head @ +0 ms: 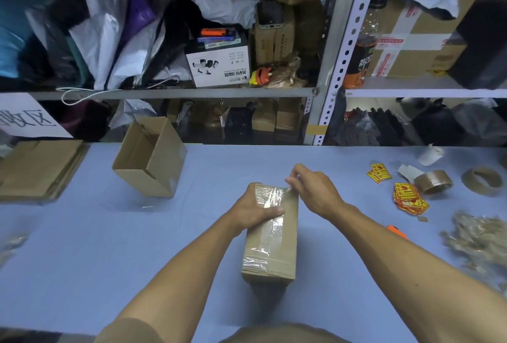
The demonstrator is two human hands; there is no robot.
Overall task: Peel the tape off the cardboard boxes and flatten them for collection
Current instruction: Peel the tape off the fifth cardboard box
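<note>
Two bare forearms reached in from the bottom edge to a taped box (270,235) lying mid-surface. The left hand (253,209) gripped its far end, thumb laid across the clear tape (270,200) on top. The right hand (312,190) pinched a lifted tape end at the far right corner. Judged early on this box: the tape strip looked mostly stuck, with the near end still wrapped, and the box not flattened.

An open box (149,156) stood far left, tilted, not flattened. A flat stack (38,170) sat at the left edge, so some boxes looked done. A tape wad (478,238) lay at right.

The blue surface (109,246) also carried tape rolls (433,184), yellow-red stickers (407,198) and an orange tool (397,230), partly hidden. Behind stood metal shelves (175,93) crammed with bags and cartons.
</note>
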